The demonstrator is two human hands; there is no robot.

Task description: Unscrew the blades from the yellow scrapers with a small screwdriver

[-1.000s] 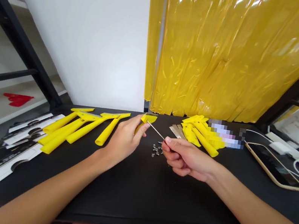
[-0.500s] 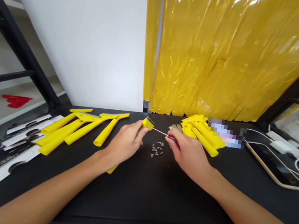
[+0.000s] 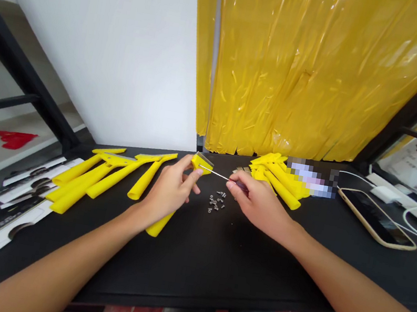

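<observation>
My left hand is shut on a yellow plastic scraper, its head up by my fingers and its handle running down below my palm. My right hand pinches a small screwdriver with a dark handle, mostly hidden in my fingers. Its thin steel shaft reaches left to the scraper's head. Between and just below my hands lies a small cluster of metal screws on the black table.
Several yellow scrapers lie left of my hands, with white-backed packaging cards beyond them. To the right are a heap of yellow scrapers, steel blades, a phone and a power strip. A yellow plastic curtain hangs behind.
My hands have drawn closer together, and the screwdriver shaft now points at the scraper head. More of the scraper's handle shows below my left hand. The view has shifted slightly.
</observation>
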